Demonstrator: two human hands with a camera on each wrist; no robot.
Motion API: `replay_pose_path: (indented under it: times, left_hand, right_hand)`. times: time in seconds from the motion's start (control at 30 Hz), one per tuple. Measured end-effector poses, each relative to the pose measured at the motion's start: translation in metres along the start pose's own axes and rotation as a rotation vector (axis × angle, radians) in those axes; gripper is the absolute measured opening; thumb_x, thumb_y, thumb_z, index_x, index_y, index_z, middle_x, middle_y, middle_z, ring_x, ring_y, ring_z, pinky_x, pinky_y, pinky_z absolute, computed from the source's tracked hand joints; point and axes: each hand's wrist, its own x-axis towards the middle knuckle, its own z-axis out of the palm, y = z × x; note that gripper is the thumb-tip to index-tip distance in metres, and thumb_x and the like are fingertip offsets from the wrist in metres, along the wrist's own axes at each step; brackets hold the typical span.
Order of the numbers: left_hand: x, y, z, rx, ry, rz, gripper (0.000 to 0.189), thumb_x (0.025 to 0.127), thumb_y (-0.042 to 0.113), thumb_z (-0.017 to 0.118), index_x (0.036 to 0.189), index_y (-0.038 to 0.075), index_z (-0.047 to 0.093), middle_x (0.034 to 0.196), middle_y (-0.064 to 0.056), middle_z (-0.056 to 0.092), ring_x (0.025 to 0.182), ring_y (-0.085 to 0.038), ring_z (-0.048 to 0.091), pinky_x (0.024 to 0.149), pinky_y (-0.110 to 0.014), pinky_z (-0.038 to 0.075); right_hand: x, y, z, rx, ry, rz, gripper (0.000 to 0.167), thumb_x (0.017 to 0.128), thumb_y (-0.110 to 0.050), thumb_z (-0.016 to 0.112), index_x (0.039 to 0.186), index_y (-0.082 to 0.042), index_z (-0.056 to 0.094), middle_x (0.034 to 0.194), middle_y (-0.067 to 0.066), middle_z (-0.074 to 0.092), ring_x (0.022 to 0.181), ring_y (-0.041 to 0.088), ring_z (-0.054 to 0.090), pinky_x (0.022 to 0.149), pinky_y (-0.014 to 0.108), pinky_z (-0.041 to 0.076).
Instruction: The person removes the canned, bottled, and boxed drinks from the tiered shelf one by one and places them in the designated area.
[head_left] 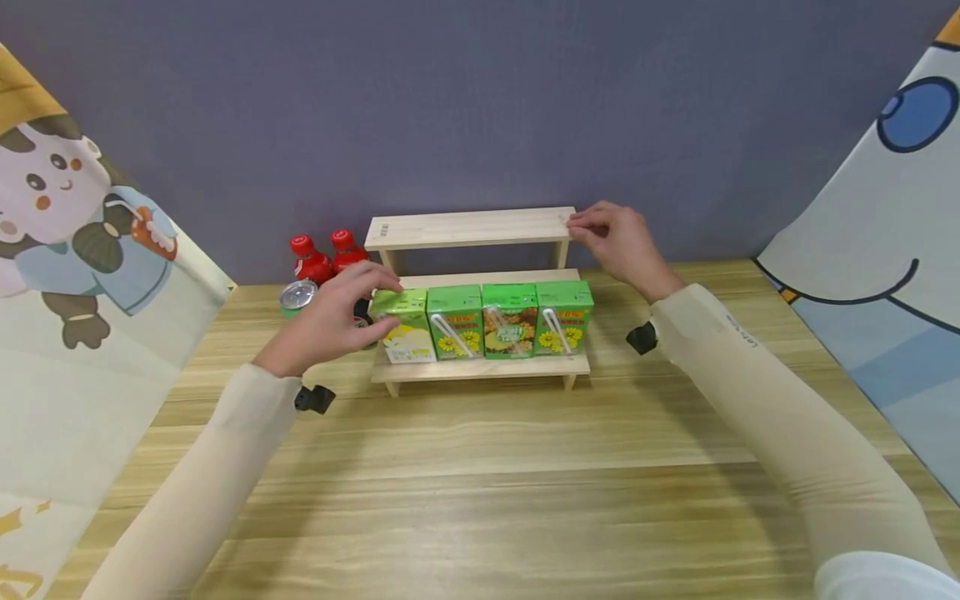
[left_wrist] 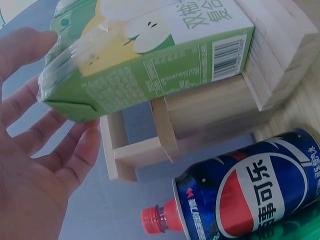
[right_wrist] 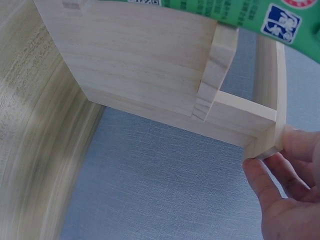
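Note:
A yellow-green juice carton (head_left: 408, 337) stands at the left end of the lower step of a wooden two-step rack (head_left: 480, 369). My left hand (head_left: 339, 317) is around its top, thumb at the front edge and fingertips at the back, as the left wrist view also shows the carton (left_wrist: 150, 55) between thumb and fingers. To its right stand three green drink cartons (head_left: 510, 329) with straws on their fronts. My right hand (head_left: 618, 244) pinches the right end of the rack's upper step (head_left: 472, 227), thumb above and fingers below in the right wrist view.
Left of the rack stand two bottles with red caps (head_left: 311, 258), a can with a silver top (head_left: 298, 294) and a blue Pepsi can (left_wrist: 245, 195). The rack sits on a wood-grain table (head_left: 480, 475) against a blue-grey wall (head_left: 480, 108). Printed panels flank both sides.

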Motion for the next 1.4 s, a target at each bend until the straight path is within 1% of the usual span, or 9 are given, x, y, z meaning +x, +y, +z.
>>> replay_pose_path:
  times: [0.2,0.37,0.5,0.67,0.83,1.0,1.1,1.23,1.4]
  left_hand:
    - [0.004,0.001,0.002,0.014,-0.005,0.024,0.029,0.079,0.011,0.076,0.104,0.011,0.061,0.111,0.002,0.056,0.103,-0.014,0.052,0.085,-0.034,0.045]
    - [0.003,0.002,0.002,0.023,-0.018,-0.001,0.028,0.079,0.011,0.077,0.102,0.013,0.061,0.107,0.004,0.057,0.097,-0.012,0.051,0.079,-0.035,0.046]
    - [-0.001,0.003,0.0,0.039,-0.019,-0.002,0.026,0.08,0.011,0.076,0.102,0.011,0.062,0.106,0.002,0.058,0.099,-0.014,0.051,0.079,-0.035,0.046]
    - [-0.013,0.0,-0.009,0.079,0.008,0.01,0.028,0.078,0.009,0.078,0.102,0.011,0.062,0.107,0.002,0.058,0.101,-0.014,0.051,0.08,-0.032,0.045]
    - [-0.029,-0.002,-0.027,0.105,0.052,0.001,0.032,0.073,0.002,0.08,0.101,0.008,0.064,0.107,-0.001,0.06,0.098,-0.016,0.052,0.085,-0.032,0.043]
    - [-0.047,-0.003,-0.045,0.185,0.062,-0.074,0.036,0.071,0.0,0.08,0.102,0.009,0.064,0.102,0.0,0.06,0.09,-0.014,0.049,0.071,-0.028,0.042]
    - [-0.057,-0.004,-0.052,0.22,0.06,-0.102,0.036,0.07,0.0,0.081,0.101,0.009,0.064,0.102,-0.001,0.061,0.091,-0.015,0.051,0.072,-0.029,0.042]
    - [-0.068,-0.011,-0.052,0.242,0.049,-0.095,0.034,0.068,-0.001,0.081,0.097,0.009,0.065,0.098,-0.001,0.063,0.086,-0.015,0.052,0.071,-0.03,0.039]
    - [-0.079,-0.022,-0.043,0.262,0.013,-0.139,0.032,0.07,0.001,0.081,0.097,0.008,0.065,0.097,0.0,0.062,0.083,-0.013,0.053,0.069,-0.033,0.045]
  right_hand:
    - [0.0,-0.001,-0.001,-0.005,-0.003,0.003,0.026,0.093,-0.02,0.06,0.11,-0.002,0.069,0.112,0.007,0.061,0.095,0.019,0.059,0.083,0.033,0.049]
    - [-0.001,0.0,-0.001,-0.004,-0.003,0.001,0.026,0.094,-0.02,0.059,0.11,-0.002,0.069,0.112,0.006,0.061,0.096,0.018,0.058,0.083,0.032,0.049]
    - [-0.001,-0.001,0.0,0.004,-0.009,0.01,0.026,0.094,-0.02,0.059,0.111,-0.003,0.068,0.112,0.005,0.061,0.096,0.018,0.059,0.083,0.032,0.049]
    - [-0.001,-0.001,0.002,0.003,-0.01,0.008,0.026,0.094,-0.02,0.059,0.111,-0.003,0.068,0.112,0.006,0.061,0.096,0.018,0.059,0.083,0.032,0.049]
    - [-0.001,-0.001,0.002,0.0,0.001,0.0,0.026,0.094,-0.019,0.06,0.111,-0.002,0.068,0.111,0.006,0.061,0.095,0.018,0.059,0.082,0.032,0.049]
    - [-0.001,-0.001,0.0,-0.005,0.002,0.005,0.025,0.094,-0.019,0.06,0.11,-0.002,0.069,0.111,0.006,0.061,0.095,0.018,0.059,0.083,0.033,0.049]
    - [-0.001,-0.001,0.0,-0.004,0.003,0.001,0.025,0.093,-0.019,0.06,0.11,-0.002,0.069,0.111,0.006,0.061,0.094,0.018,0.058,0.082,0.033,0.049]
    - [-0.002,-0.001,0.0,0.007,0.012,-0.009,0.025,0.093,-0.018,0.06,0.109,-0.001,0.069,0.11,0.007,0.062,0.095,0.019,0.059,0.082,0.034,0.049]
    - [-0.001,-0.001,0.0,0.012,0.025,-0.024,0.024,0.093,-0.018,0.061,0.107,0.0,0.07,0.109,0.008,0.063,0.095,0.02,0.059,0.083,0.034,0.049]
